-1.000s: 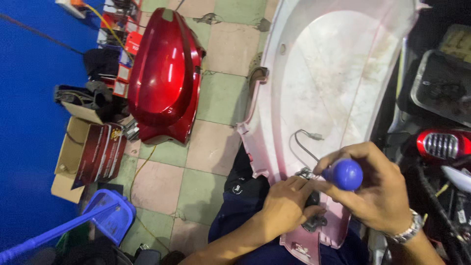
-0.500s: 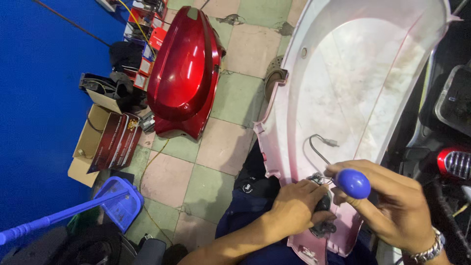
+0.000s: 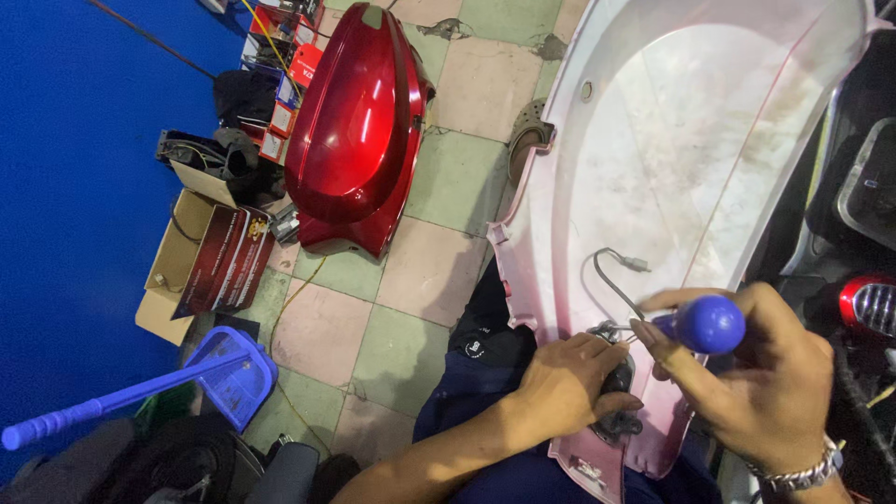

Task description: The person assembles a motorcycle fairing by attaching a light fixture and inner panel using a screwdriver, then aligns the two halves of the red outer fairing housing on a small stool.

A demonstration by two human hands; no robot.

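A large whitish-pink scooter body panel (image 3: 691, 159) lies inside-up across my lap. My left hand (image 3: 569, 378) presses on a small dark part (image 3: 618, 381) fixed near the panel's lower end. My right hand (image 3: 761, 383), with a metal watch on the wrist, grips a screwdriver by its round blue handle (image 3: 707, 324); the tip points at that dark part, hidden behind my fingers. A thin grey wire (image 3: 611, 273) with a small connector loops up from the same spot over the panel's inner face.
A glossy red scooter panel (image 3: 355, 131) rests on the green-and-tan tiled floor (image 3: 420, 271). A cardboard box (image 3: 177, 266), small boxes and dark parts sit by the blue wall. A blue dustpan (image 3: 229, 369) lies at lower left. A red tail light (image 3: 868, 303) shows at right.
The view has shifted slightly, moving the red panel and box rightward in frame. My hands stay at the same spot on the panel, the blue handle barely moved.
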